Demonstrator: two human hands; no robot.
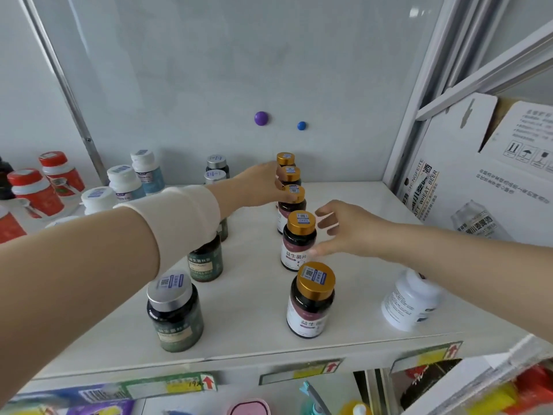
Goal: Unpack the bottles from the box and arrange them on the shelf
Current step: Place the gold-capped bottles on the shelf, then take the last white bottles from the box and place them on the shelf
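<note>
A row of five gold-capped bottles runs from front to back down the middle of the white shelf (254,319). The left hand (257,187) reaches across from the left to the third bottle (291,205) in that row. Its fingers (282,182) curl round the gold cap and pinch it. A cream sleeve (182,217) covers the wrist.

The right hand (350,232) comes in from the right beside the second bottle (299,239). Its thumb tip touches the label side, while the other fingers are loosely curled and slightly spread just beside the cap, not closed on it.

The front bottle (311,299) stands upright near the shelf edge, apart from both hands. The two rear bottles (288,167) stand close together by the back panel.

To the left a line of silver-capped green bottles (175,314) also runs front to back, partly hidden under the left arm. Further left stand white-capped bottles (124,181) and red ones (36,190).

A white bottle (413,304) sits tilted under the right forearm. The box (478,181), a white carton with beer print, stands at the right end of the shelf with its flaps up.

A purple magnet (261,118) and a blue magnet (301,125) stick to the back panel.
</note>
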